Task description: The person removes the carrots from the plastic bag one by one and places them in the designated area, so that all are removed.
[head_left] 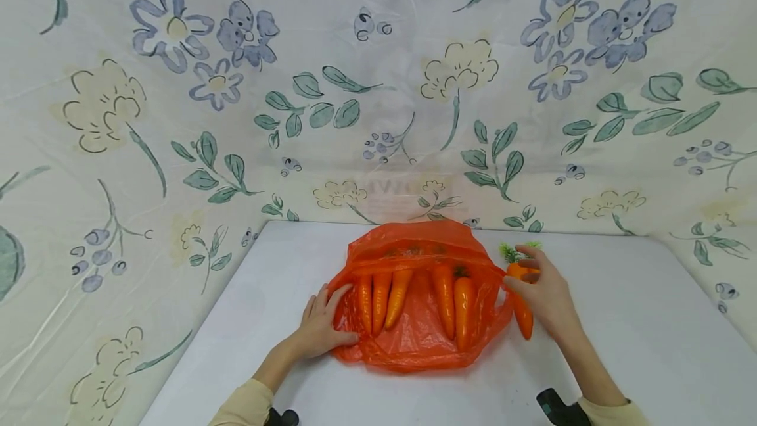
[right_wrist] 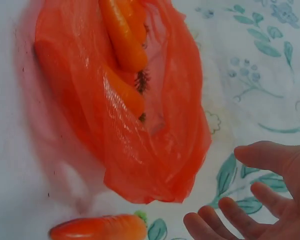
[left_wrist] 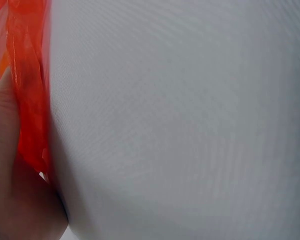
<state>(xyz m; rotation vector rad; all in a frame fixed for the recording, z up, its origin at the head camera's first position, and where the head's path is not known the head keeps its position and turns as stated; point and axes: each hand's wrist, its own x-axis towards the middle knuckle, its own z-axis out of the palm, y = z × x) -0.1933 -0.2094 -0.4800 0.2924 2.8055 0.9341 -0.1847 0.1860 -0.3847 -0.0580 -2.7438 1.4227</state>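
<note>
A red plastic bag (head_left: 408, 350) lies on the white table with its mouth gaping. Several orange carrots (head_left: 464, 311) are in it, side by side in two groups. My left hand (head_left: 319, 326) holds the bag's left side, its thumb over the plastic; in the left wrist view the thumb (left_wrist: 2, 115) lies along the red film. Right of the bag is a single carrot (head_left: 524, 317) with a green top. Over that carrot's upper end, my right hand (head_left: 550, 294) is spread; its fingers (right_wrist: 240, 217) are apart with nothing between them in the right wrist view.
The white tabletop (head_left: 627, 307) extends to both sides of the bag. A flower-patterned cloth (head_left: 390, 117) hangs behind the table and along its sides. Dark wrist devices (head_left: 562, 407) sit by both cream sleeves.
</note>
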